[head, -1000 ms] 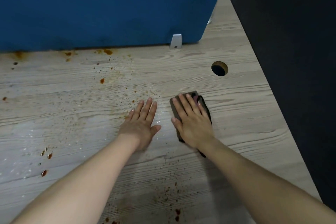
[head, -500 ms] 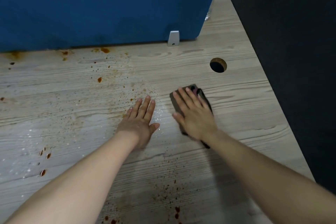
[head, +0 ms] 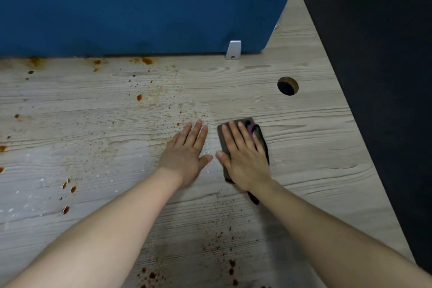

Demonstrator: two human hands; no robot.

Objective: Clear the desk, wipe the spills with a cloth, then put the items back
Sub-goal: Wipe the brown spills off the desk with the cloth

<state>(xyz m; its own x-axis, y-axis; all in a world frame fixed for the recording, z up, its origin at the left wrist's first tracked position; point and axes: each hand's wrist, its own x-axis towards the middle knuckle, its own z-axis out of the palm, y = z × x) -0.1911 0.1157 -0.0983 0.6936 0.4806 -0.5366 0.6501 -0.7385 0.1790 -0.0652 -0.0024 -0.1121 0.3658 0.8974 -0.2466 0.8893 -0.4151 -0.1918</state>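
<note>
Right hand grip: the right hand [head: 245,159] is laid flat, palm down, on the cloth [head: 259,133]; the fingers are straight and spread, pressing rather than curling round it.
Left hand grip: the left hand [head: 187,154] is laid flat on the bare desk [head: 327,170], fingers straight and close together, thumb out to the side; nothing is held.
Cloth relative to the grip: the dark cloth is pinned under the right palm and fingers. Its far edge shows beyond the fingertips, a strip is seen along the hand's little-finger side, and a dark corner trails out beside the wrist.
Cloth on the desk: it lies right of centre, nearer than the round cable hole [head: 287,86] and well apart from it.
Hands to each other: they are side by side, thumbs near but apart, with small wet droplets on the wood between them.
Spills: brown-orange spills [head: 139,97] are scattered left of the hands, along the foot of the blue partition [head: 140,7], and near the lower edge of the view.
Partition bracket: a small grey bracket [head: 233,50] is fixed where the partition meets the desk.
</note>
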